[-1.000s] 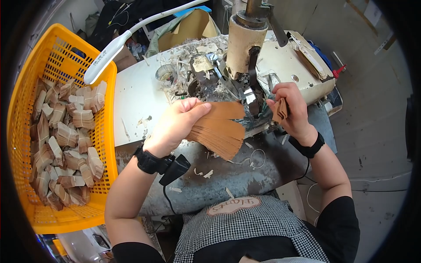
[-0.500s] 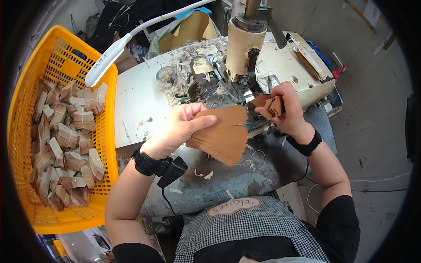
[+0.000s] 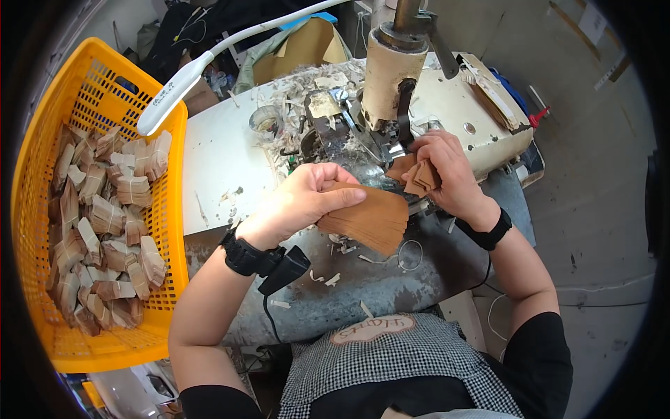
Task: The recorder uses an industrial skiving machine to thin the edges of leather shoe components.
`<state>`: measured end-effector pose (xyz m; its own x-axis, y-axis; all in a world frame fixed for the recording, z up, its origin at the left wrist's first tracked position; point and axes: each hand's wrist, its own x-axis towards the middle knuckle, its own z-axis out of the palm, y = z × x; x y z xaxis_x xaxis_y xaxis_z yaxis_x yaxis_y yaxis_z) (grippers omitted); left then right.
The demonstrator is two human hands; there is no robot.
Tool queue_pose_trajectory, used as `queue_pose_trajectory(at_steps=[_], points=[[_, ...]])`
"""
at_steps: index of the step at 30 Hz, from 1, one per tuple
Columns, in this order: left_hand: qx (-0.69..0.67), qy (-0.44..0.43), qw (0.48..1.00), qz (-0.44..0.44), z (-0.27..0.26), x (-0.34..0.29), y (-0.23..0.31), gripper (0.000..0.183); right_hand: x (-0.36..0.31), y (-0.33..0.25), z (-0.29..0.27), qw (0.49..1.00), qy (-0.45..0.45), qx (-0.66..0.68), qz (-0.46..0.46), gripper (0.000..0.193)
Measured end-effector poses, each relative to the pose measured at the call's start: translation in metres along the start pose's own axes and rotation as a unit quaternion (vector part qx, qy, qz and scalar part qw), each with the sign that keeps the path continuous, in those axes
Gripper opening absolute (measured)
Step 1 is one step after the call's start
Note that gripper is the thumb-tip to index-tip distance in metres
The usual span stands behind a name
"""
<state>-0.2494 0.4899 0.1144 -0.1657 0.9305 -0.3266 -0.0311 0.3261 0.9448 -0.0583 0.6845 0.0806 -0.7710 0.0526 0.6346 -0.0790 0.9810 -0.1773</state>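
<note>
My left hand [image 3: 300,202] grips a fanned stack of brown leather-like strips [image 3: 373,220], its thumb lying on top. The strips' rounded ends point right, over the front of the work table. Closed around a smaller bunch of brown pieces [image 3: 423,180] is my right hand [image 3: 450,171], close to the foot of a cream machine [image 3: 393,77] that looks like a leather skiving or sewing machine. One brown piece [image 3: 399,167] reaches from that bunch toward the machine's working point. Fingers hide part of this bunch, and whether the piece touches the machine I cannot tell.
A yellow plastic basket [image 3: 180,244] at the left holds several banded bundles of strips [image 3: 108,216]. Scraps litter the machine bed, near a clear cup [image 3: 266,122]. A white lamp [image 3: 171,98] arches above. A thin ring [image 3: 410,255] lies on the grey table [image 3: 335,300].
My left hand has shifted right with the strips, whose fan has narrowed. My right hand has moved slightly left with its bunch, nearer to the machine's working point.
</note>
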Motion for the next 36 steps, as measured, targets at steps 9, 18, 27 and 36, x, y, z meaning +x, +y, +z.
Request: queue_pose_trajectory(at_steps=[9,18,27,36], points=[[-0.026,0.031,0.999,-0.009,-0.019,-0.004,-0.008,0.017,-0.007,-0.004,-0.004,0.991,0.064,0.098,0.057,0.055],[0.025,0.070,0.997,0.003,-0.004,0.013,-0.012,0.022,-0.002,-0.004,0.000,1.000,0.004,0.008,0.025,0.045],[-0.005,0.058,0.998,0.006,-0.004,0.009,-0.010,0.018,-0.005,-0.004,0.002,0.998,0.033,0.021,0.044,0.043],[-0.021,0.049,0.998,0.016,-0.005,0.007,-0.016,0.016,-0.011,-0.004,0.004,0.998,0.039,0.024,0.054,0.043]])
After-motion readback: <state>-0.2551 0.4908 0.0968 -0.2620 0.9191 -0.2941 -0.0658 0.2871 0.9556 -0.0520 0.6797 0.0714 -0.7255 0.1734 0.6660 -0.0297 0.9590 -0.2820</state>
